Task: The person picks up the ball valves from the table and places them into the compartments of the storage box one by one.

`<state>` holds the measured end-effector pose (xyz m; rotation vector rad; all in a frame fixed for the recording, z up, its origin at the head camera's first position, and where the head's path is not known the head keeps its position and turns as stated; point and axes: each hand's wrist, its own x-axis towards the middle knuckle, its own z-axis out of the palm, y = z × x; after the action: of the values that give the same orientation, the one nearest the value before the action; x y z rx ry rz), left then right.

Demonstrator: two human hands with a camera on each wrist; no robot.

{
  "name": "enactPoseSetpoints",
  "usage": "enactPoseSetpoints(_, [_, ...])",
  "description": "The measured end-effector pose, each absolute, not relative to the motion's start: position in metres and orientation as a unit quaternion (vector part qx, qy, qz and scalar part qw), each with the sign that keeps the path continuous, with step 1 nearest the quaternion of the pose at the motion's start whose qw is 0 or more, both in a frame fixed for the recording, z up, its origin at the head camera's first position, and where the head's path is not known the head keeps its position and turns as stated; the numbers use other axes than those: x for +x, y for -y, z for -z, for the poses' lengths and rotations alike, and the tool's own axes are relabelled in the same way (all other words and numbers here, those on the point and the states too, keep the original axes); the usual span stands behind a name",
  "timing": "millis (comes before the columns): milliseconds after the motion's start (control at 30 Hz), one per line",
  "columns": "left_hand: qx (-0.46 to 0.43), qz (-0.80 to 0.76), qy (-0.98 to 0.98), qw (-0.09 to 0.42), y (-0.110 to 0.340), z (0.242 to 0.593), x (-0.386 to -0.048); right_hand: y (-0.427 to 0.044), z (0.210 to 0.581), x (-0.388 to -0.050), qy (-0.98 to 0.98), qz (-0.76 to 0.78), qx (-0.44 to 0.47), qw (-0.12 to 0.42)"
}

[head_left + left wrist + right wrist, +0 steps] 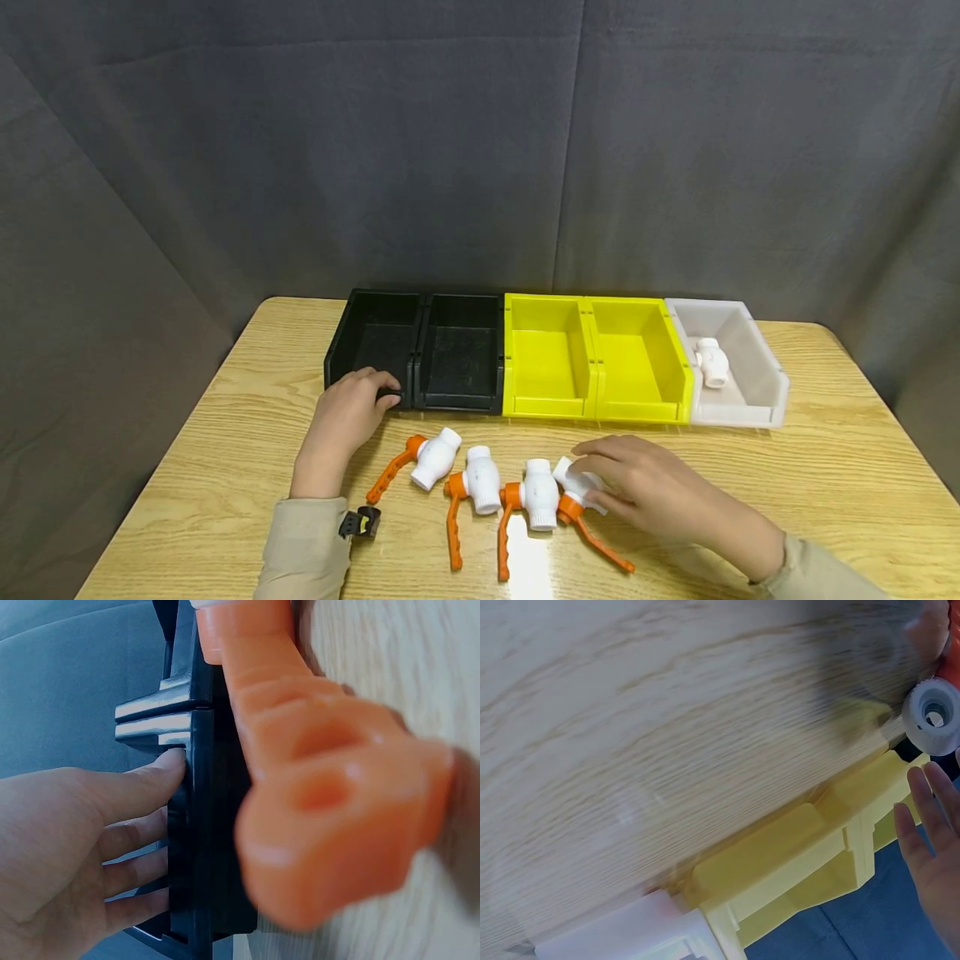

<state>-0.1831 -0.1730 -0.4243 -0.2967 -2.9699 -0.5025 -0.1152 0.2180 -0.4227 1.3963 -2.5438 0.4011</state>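
In the head view, my left hand rests on the front rim of the leftmost black bin; the left wrist view shows the thumb against the rim of the black bin, fingers reaching behind it. My right hand has thumb and fingers around the white body of the rightmost valve, whose orange handle points down and right. Part of that body is hidden by the hand. The right wrist view shows the open end of the valve between the thumb and the spread fingers.
Three more white valves with orange handles lie left of it on the wooden table. Right of the black bins stand two yellow bins and a whitish bin holding a white fitting.
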Motion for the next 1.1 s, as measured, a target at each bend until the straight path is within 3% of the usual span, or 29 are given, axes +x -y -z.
enactPoseSetpoints(200, [-0.096, 0.167, 0.980, 0.056, 0.172, 0.423, -0.182, -0.215, 0.421, -0.115, 0.876, -0.122, 0.460, 0.075])
enactPoseSetpoints(467, [-0.095, 0.173, 0.979, 0.055, 0.173, 0.423, -0.182, -0.211, 0.419, -0.113, 0.902, -0.117, 0.416, -0.026])
enactPoseSetpoints(900, [-0.094, 0.174, 0.979, 0.053, 0.172, 0.424, -0.182, -0.205, 0.416, -0.115, 0.899, -0.110, 0.420, -0.053])
enactPoseSetpoints(1100, [-0.096, 0.173, 0.979, 0.054, 0.173, 0.424, -0.183, -0.202, 0.420, -0.118, 0.892, -0.116, 0.435, -0.033])
